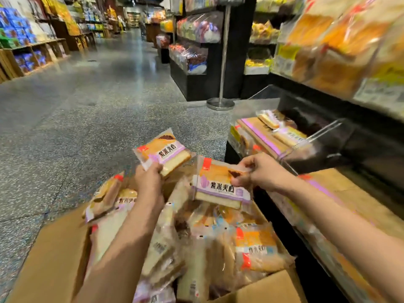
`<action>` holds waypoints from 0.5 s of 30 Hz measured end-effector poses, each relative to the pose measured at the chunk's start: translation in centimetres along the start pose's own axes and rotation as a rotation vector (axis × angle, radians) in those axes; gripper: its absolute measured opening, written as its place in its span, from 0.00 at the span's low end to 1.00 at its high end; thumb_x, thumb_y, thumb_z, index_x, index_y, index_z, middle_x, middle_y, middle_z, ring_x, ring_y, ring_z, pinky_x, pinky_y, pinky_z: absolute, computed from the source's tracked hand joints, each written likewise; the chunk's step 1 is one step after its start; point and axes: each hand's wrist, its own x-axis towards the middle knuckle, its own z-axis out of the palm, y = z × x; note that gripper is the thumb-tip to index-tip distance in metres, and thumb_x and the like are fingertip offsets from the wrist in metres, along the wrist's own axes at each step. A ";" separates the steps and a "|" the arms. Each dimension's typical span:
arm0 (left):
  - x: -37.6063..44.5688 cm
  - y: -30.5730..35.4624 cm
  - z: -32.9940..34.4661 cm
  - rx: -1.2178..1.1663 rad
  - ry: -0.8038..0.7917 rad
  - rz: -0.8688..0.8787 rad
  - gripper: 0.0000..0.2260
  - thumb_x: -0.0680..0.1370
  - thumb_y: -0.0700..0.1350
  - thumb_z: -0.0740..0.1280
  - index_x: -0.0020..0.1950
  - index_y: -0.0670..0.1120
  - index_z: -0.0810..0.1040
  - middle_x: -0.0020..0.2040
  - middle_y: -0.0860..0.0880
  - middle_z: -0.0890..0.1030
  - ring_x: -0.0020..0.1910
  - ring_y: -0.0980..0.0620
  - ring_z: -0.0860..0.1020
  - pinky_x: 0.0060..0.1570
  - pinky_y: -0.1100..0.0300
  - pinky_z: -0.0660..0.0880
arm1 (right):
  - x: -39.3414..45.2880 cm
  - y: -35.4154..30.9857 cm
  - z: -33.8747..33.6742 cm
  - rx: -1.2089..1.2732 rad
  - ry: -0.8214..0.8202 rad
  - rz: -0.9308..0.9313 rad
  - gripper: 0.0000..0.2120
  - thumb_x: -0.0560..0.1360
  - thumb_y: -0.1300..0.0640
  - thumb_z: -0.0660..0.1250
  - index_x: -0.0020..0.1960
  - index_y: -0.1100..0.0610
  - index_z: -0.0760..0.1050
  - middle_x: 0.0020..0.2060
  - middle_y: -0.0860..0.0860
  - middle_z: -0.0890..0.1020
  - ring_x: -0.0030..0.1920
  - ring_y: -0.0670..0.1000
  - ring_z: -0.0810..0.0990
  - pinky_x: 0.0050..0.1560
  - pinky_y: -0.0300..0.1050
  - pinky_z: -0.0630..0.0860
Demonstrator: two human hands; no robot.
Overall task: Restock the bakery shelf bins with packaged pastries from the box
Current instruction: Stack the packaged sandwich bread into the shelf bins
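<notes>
Pastries filled your cardboard box (56,254) in a loose heap, most of them blurred, so the print on their wrappers was hard to read, and the box's near edge was cut off by the bottom of the frame. Your left hand (148,182) gripped one packaged pastry (162,152) by its lower end, fingers curled round it, and held it raised above the box. Your right hand (260,171) pinched a second packaged pastry (220,189) at its top right corner, thumb and fingers closed on the wrapper; it hung tilted over the heap. Just right of that hand stood the clear shelf bin (290,147), holding a few of the same packets lying flat. How full it was could not be told, since its front wall glared. Above it, the upper shelf loaves (328,47) were smeared with motion blur.
</notes>
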 end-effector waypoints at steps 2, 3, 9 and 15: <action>-0.3 -1.0 2.5 -0.069 -0.078 0.016 0.11 0.75 0.28 0.58 0.50 0.43 0.73 0.40 0.48 0.77 0.26 0.62 0.77 0.31 0.62 0.75 | -0.4 0.6 -2.7 0.166 0.065 0.066 0.08 0.67 0.63 0.77 0.39 0.60 0.77 0.25 0.49 0.75 0.25 0.43 0.70 0.26 0.37 0.67; -0.4 -1.5 3.7 -0.113 -0.116 0.013 0.12 0.76 0.28 0.58 0.55 0.41 0.72 0.42 0.47 0.78 0.28 0.61 0.78 0.32 0.64 0.76 | -0.5 0.8 -3.9 0.256 0.108 0.106 0.08 0.68 0.65 0.76 0.39 0.60 0.76 0.24 0.48 0.74 0.22 0.42 0.70 0.22 0.34 0.67; -0.5 -2.8 9.7 -0.301 -0.236 -0.085 0.12 0.79 0.31 0.57 0.50 0.48 0.73 0.46 0.50 0.80 0.33 0.60 0.81 0.33 0.65 0.79 | 1.6 2.2 -9.4 0.679 0.342 0.289 0.11 0.73 0.63 0.70 0.55 0.60 0.75 0.32 0.56 0.73 0.21 0.47 0.72 0.22 0.37 0.71; 0.8 -3.8 13.8 -0.380 -0.334 -0.126 0.11 0.80 0.32 0.59 0.59 0.42 0.72 0.52 0.45 0.80 0.51 0.48 0.80 0.50 0.51 0.80 | 6.8 3.2 -12.3 0.769 0.579 0.427 0.17 0.75 0.68 0.67 0.62 0.58 0.75 0.53 0.57 0.80 0.52 0.57 0.82 0.46 0.52 0.82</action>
